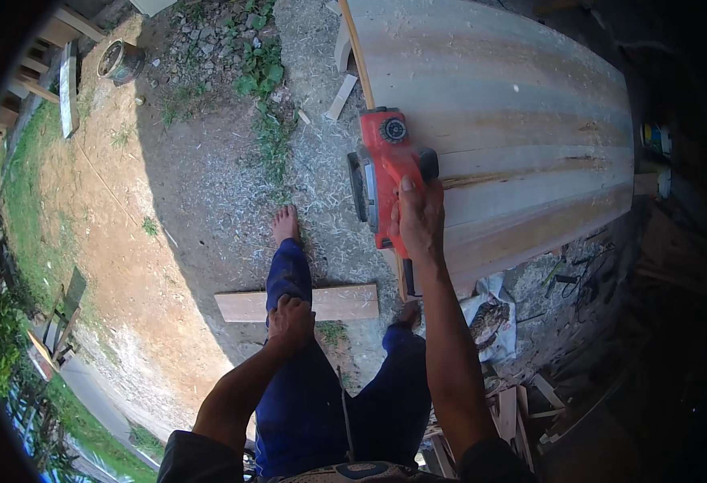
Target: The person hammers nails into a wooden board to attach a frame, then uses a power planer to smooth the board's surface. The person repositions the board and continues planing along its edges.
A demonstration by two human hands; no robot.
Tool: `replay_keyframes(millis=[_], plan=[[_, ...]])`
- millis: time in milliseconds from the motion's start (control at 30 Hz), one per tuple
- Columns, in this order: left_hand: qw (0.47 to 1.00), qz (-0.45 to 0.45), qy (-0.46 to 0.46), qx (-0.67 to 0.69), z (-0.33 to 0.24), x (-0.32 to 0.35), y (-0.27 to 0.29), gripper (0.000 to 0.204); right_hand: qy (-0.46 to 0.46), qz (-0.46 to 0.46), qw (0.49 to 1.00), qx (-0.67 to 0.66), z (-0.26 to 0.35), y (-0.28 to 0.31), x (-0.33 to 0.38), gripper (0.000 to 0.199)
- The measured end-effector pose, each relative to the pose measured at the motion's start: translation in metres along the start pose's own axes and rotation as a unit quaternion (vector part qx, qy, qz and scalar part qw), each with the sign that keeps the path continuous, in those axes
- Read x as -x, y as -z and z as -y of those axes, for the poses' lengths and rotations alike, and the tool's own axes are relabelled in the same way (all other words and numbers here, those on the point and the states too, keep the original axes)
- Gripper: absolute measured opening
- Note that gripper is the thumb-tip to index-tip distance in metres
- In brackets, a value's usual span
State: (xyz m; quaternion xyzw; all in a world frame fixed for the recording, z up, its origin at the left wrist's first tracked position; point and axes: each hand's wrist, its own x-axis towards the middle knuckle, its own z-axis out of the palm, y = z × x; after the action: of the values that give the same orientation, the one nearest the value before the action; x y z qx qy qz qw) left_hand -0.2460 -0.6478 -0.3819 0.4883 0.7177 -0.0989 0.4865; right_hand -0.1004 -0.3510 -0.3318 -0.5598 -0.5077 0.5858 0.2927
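My right hand (pixel 419 219) grips the handle of a red electric planer (pixel 387 169) that sits on the near left edge of a stack of long pale wooden planks (pixel 514 121). My left hand (pixel 291 319) rests closed on my left thigh, holding nothing. I wear blue trousers and stand barefoot on ground covered with wood shavings.
A short wooden board (pixel 345 303) lies on the ground under my legs. A round metal can (pixel 120 60) stands at the far left by timber pieces. Wood offcuts and tools (pixel 562 278) lie right of my feet. Grass and weeds (pixel 261 76) grow ahead.
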Motion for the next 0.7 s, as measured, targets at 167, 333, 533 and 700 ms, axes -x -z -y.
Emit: replay_keyframes(millis=[167,333,533,700], plan=[[1.000,-0.008,-0.012,-0.014,0.004,0.003,-0.009,0.025,-0.126,-0.054,0.990,0.021,-0.026,0.026,0.117,0.047],[1.000,-0.007,-0.018,-0.022,0.000,0.004,-0.014,0.025,-0.190,-0.127,0.970,-0.087,-0.068,0.047,0.206,0.049],[0.999,-0.016,-0.023,-0.038,-0.001,0.003,-0.021,0.024,-0.172,-0.131,0.968,-0.131,-0.075,0.046,0.218,0.052],[0.999,-0.029,-0.021,-0.025,-0.003,0.005,-0.012,0.025,-0.152,-0.092,0.983,-0.035,-0.067,0.043,0.175,0.051]])
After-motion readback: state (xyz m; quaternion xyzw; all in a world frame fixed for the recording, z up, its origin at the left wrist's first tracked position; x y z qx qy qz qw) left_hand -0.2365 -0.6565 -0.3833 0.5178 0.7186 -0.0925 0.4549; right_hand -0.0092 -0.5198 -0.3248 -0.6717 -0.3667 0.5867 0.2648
